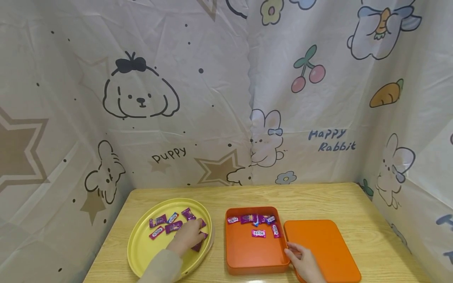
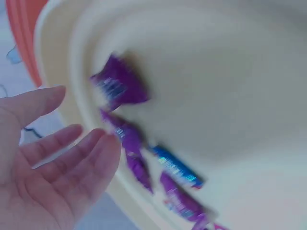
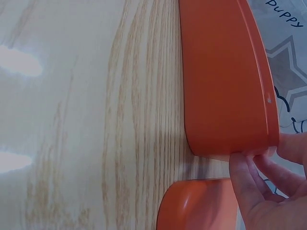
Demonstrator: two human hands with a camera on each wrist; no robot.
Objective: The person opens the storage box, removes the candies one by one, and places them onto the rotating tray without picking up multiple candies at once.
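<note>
My left hand is over the right side of a round yellow tray with several wrapped candies. Its fingers and thumb are apart in the left wrist view, beside purple-wrapped candies and a blue-wrapped candy; nothing is held between them. Part of the candies lies hidden under this hand in the head view. With the right hand I hold the near right corner of an orange box, thumb by the rim and fingers against the outer wall. Purple, pink and blue candies lie inside it, mostly at the far side.
An orange lid lies flat on the wooden table, right of the box and partly under my right forearm's side. A printed curtain surrounds the table at the back and sides.
</note>
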